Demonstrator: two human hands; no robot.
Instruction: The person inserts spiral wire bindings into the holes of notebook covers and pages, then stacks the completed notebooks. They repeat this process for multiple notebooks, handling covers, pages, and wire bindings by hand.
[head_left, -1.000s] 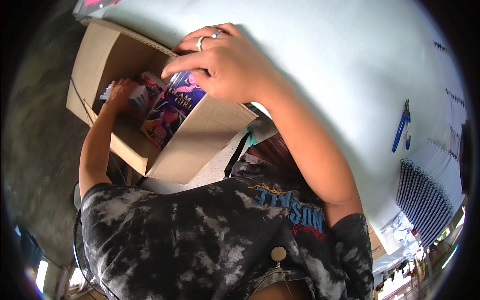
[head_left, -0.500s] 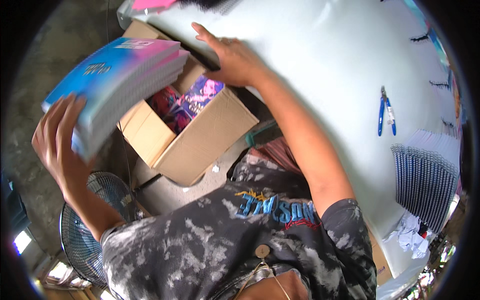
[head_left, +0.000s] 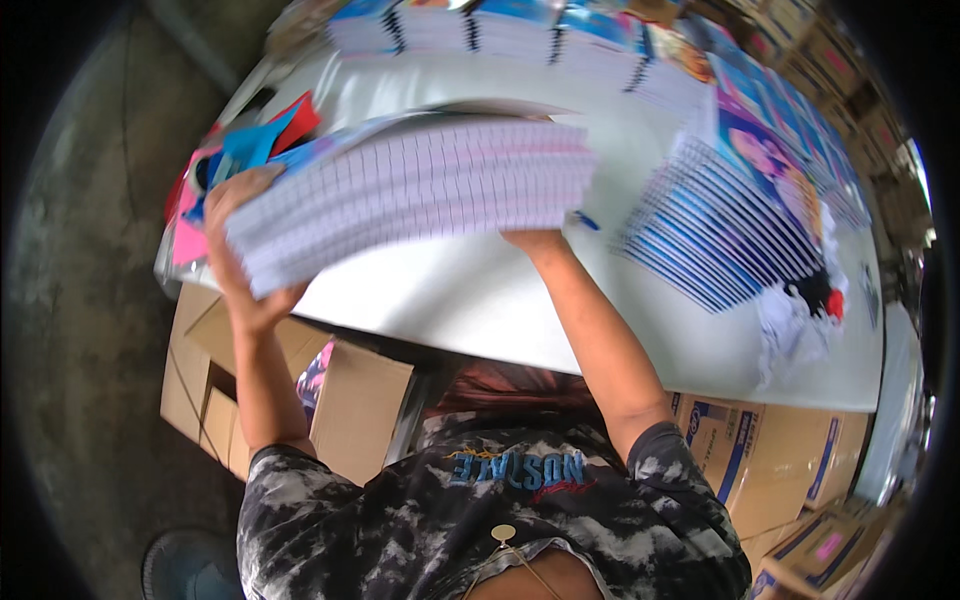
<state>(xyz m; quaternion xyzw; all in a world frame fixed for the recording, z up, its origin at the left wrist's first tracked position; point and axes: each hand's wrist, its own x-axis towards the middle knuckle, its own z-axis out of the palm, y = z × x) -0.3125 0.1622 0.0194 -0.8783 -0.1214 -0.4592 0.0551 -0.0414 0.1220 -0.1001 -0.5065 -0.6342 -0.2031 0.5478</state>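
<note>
Holding a thick notebook stack [head_left: 410, 190] at upper centre of the frame, the left hand [head_left: 235, 198] has its grip around the left end; the right hand [head_left: 537, 241] meets the lower right edge, its grip hidden, over the white surface [head_left: 450, 300].

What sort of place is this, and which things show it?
It looks like a small workshop or packing room for notebooks, though I cannot be certain. A thick stack of them is held over a white table, a wire-bound pile lies there too, and cardboard boxes sit below.
</note>
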